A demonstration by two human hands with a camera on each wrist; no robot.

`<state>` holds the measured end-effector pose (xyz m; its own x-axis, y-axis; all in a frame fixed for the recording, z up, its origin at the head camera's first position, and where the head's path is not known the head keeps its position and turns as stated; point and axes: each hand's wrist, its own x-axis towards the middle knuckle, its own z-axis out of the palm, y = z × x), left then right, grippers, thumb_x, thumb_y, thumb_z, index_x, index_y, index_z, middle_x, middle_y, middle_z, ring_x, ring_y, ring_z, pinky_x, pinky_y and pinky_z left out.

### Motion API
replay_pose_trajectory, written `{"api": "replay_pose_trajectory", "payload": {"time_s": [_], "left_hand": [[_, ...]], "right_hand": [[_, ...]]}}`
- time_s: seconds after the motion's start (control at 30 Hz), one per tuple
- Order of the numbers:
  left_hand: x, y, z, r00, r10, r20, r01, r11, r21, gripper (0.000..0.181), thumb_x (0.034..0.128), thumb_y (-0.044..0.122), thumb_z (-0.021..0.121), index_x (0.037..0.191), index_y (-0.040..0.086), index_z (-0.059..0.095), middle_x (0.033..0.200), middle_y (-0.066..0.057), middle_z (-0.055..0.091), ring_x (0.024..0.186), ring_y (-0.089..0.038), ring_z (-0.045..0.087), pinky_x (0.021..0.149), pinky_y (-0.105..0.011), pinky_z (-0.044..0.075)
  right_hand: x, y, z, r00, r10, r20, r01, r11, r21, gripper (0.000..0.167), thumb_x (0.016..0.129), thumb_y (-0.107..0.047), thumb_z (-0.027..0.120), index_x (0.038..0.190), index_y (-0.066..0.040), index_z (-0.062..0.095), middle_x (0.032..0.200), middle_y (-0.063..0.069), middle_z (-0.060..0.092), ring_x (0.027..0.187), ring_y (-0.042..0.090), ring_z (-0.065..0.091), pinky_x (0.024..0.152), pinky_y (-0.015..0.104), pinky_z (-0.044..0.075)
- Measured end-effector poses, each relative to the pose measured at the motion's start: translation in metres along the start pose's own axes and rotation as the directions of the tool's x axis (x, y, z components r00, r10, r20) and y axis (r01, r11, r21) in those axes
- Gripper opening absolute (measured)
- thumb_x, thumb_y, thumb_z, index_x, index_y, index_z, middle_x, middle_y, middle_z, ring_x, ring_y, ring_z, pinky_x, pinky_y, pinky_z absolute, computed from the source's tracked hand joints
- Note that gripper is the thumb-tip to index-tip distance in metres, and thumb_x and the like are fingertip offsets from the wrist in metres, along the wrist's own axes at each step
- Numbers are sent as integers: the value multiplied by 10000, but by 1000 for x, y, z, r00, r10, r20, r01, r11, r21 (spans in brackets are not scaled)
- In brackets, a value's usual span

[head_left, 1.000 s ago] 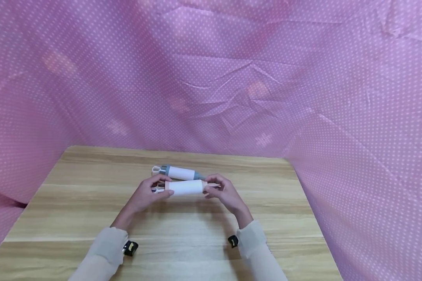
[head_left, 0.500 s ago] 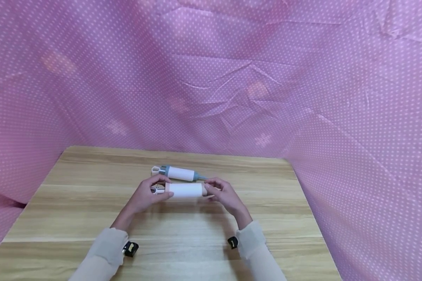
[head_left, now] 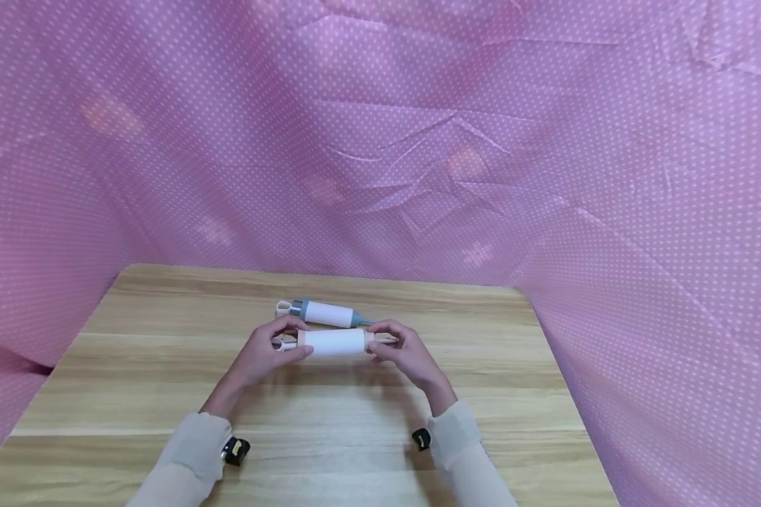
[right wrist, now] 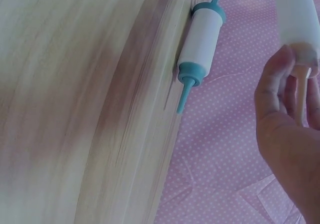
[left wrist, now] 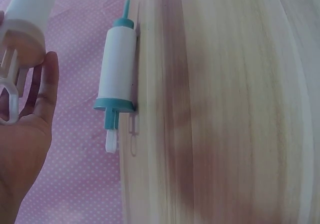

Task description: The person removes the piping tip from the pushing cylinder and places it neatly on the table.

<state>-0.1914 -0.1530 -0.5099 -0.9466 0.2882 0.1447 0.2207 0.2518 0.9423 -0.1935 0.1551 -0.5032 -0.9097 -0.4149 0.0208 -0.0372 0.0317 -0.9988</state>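
Observation:
Both hands hold a white-barrelled syringe [head_left: 336,342] with pale beige ends, lying roughly level above the table. At its plunger end, my left hand [head_left: 260,355] grips the beige collar between thumb and fingers; the white looped plunger handle [left wrist: 13,101] shows in the left wrist view. My right hand [head_left: 411,355] pinches the beige cap at the other end, and a thin nozzle [right wrist: 301,96] runs down between its fingers in the right wrist view. Just behind lies a second syringe [head_left: 328,314], white with teal ends, untouched on the table.
The wood-grain table [head_left: 330,451] is backed and flanked by a pink dotted cloth [head_left: 380,155]. The teal syringe lies close behind the held one, its nozzle pointing right towards the right hand's fingertips.
The right fingers have shifted about the beige cap; the nozzle, mostly hidden half a second ago, shows again. The held syringe has tilted slightly and sits a little lower than at first. The left hand keeps its grip.

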Motion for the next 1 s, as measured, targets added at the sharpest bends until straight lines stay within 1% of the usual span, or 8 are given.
{"api": "replay_pose_trajectory", "payload": {"time_s": [0.1,0.23,0.3,0.47,0.6,0.7,0.87,1.0], "left_hand": [[0,0,1,1000,-4,-6,5,1000,21,412,860,268,834,1181,72,667,1115,-105,663,1006,-278,609,783,-353,566],[-1,0,2,1000,-6,-14,6,999,37,376,860,294,835,1162,124,687,1111,-85,675,1013,-258,618,796,-356,563],[-2,0,2,1000,-11,-17,11,999,36,358,859,294,836,1153,146,693,1114,-80,678,1010,-248,623,798,-349,563],[-3,-1,0,999,-28,-28,28,999,28,390,853,287,841,1176,123,695,1130,-94,670,966,-251,628,762,-333,570],[-3,1,-1,998,-48,-28,49,998,31,431,853,302,839,1208,109,687,1153,-114,655,955,-260,610,746,-348,562],[-2,2,-2,998,-63,-33,64,998,30,443,848,308,844,1218,120,687,1168,-118,651,960,-267,606,751,-364,558],[1,3,-2,998,-57,-40,58,998,19,423,841,301,851,1202,147,695,1177,-129,655,957,-281,619,755,-382,567],[1,1,-2,998,-44,-39,45,999,26,411,844,305,847,1195,154,695,1166,-123,653,954,-276,616,750,-385,566]], "right_hand": [[0,-1,2,1000,1,-27,-1,1000,3,265,1018,-107,620,1226,57,608,1236,156,623,1032,441,656,865,607,553],[2,-3,5,996,25,-80,-23,999,25,267,1050,-136,569,1195,84,612,1184,142,636,957,255,663,854,522,569],[3,-3,6,995,34,-95,-31,999,40,288,1044,-116,573,1230,105,586,1189,153,629,935,211,655,871,534,562],[2,-2,5,995,66,-80,-62,997,46,380,1023,-100,606,1326,115,524,1234,193,607,999,241,653,966,638,493],[0,-2,4,993,112,-31,-112,994,12,355,1038,-155,596,1316,64,567,1212,166,625,1040,283,665,1006,640,460],[-1,-3,4,993,114,-4,-114,993,8,359,1028,-137,609,1334,44,556,1212,159,623,1029,292,675,1003,637,463],[0,-4,5,997,70,-28,-69,997,37,354,989,-40,639,1317,63,556,1234,181,608,997,256,679,971,632,490],[3,-5,7,996,65,-63,-61,996,66,306,1000,-54,628,1269,82,577,1233,174,600,992,239,673,969,657,478]]}}
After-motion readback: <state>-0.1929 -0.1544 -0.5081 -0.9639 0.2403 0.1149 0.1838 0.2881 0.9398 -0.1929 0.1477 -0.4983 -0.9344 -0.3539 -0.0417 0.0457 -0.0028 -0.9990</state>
